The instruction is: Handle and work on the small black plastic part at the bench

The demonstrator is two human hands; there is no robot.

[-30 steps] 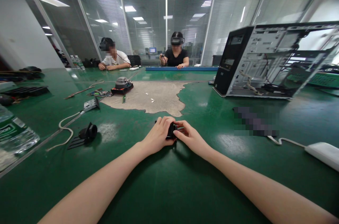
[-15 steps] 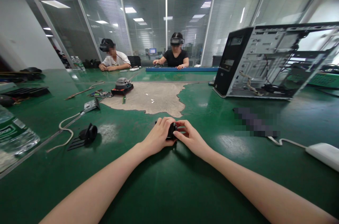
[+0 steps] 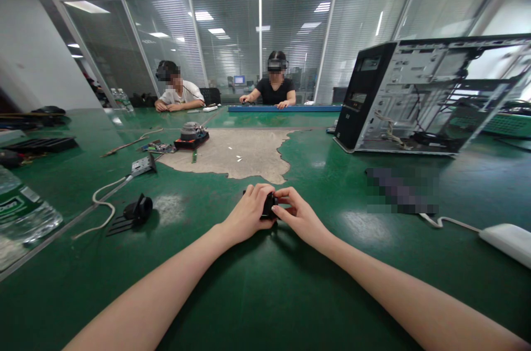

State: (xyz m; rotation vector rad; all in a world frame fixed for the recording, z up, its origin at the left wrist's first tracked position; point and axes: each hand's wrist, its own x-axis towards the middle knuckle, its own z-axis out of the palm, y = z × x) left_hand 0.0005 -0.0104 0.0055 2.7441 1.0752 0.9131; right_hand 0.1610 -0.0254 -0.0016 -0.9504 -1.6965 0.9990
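A small black part is held between my two hands over the green table, near the middle of the view. My left hand wraps over its left side and top, hiding much of it. From the right, the thumb and fingers of my right hand pinch its edge. To the left lies a black bracket with a round piece. Beyond it sits a metal connector box on a pale cable.
An open computer case stands at right, with a dark pixelated object and a white power strip nearer. A water bottle lies left. A heatsink fan rests farther back. Two people sit across the table.
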